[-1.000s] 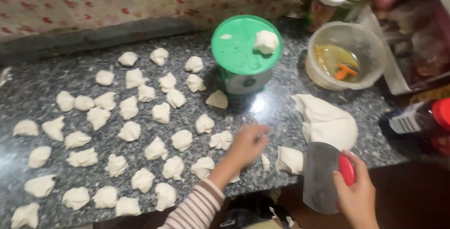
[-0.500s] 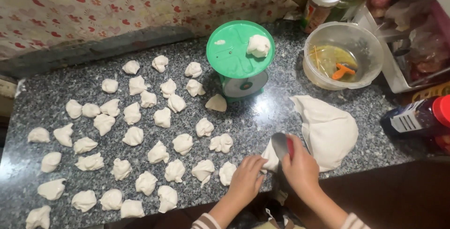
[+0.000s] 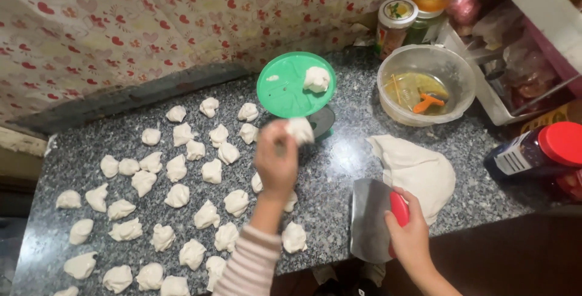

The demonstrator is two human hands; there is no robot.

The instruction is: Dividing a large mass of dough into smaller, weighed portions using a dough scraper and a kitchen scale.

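About thirty-four small dough pieces [image 3: 211,171] are lying on the counter [image 3: 339,168], with one more sitting on the single green scale [image 3: 285,90] and one in the left hand [image 3: 276,159]. One large dough mass [image 3: 418,171], one clear bowl [image 3: 461,71], one red-capped bottle [image 3: 533,150] and one scraper [image 3: 370,220] are also showing.

The left arm wears a striped sleeve [image 3: 245,265], pink and white.

Left hand [image 3: 276,158] lifts a dough piece [image 3: 300,130]; right hand [image 3: 411,235] grips a scraper [image 3: 371,220].

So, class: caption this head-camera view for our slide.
Left hand lifts a dough piece toward the green scale; right hand holds a scraper.
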